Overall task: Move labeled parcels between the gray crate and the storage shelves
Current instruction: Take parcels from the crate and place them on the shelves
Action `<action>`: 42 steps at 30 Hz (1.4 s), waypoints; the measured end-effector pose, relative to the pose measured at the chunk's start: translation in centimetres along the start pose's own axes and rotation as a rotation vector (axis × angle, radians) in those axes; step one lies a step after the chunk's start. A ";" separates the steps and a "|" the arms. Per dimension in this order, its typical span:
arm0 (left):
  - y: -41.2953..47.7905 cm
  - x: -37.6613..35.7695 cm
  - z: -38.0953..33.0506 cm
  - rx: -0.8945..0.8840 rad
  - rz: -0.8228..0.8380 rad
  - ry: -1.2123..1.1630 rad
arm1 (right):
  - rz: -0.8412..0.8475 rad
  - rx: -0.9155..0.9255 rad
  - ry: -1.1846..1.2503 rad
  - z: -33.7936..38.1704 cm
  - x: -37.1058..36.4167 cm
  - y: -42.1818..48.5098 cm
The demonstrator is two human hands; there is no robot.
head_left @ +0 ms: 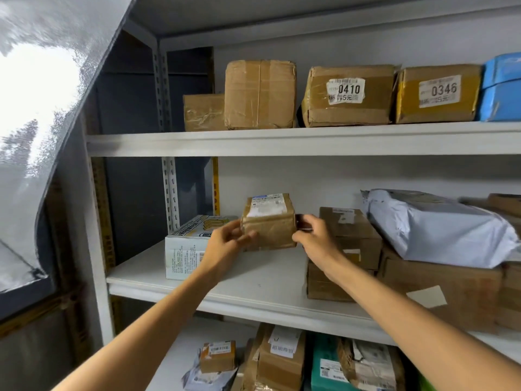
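While hands (270,238) grip brown parcel (267,221), its label blurred.

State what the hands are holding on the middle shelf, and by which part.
The small brown parcel: the left hand grips its left side, the right hand its right side.

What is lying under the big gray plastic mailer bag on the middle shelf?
The gray mailer bag rests on a large brown carton bearing a white label. Whatever lies behind the bag is covered.
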State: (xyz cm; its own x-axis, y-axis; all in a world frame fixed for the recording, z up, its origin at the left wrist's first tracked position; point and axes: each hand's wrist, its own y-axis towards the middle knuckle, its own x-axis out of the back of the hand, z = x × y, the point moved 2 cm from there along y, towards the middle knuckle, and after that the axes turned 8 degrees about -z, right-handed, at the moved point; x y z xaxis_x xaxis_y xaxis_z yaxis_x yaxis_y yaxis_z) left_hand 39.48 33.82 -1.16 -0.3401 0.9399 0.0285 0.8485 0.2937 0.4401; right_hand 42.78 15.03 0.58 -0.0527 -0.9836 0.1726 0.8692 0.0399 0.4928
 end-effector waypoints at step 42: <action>-0.7 -7.0 -0.9 -0.423 0.179 1.210 | 0.303 0.341 -1.319 0.3 6.4 -4.3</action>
State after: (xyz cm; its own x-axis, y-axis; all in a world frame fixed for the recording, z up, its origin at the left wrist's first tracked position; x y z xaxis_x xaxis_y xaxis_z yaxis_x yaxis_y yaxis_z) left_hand 40.88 26.90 -0.82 -0.5728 0.1413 0.8074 0.8023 -0.1055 0.5876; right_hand 38.60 8.63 -0.19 -0.4706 -0.0477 0.8810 0.7789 0.4466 0.4403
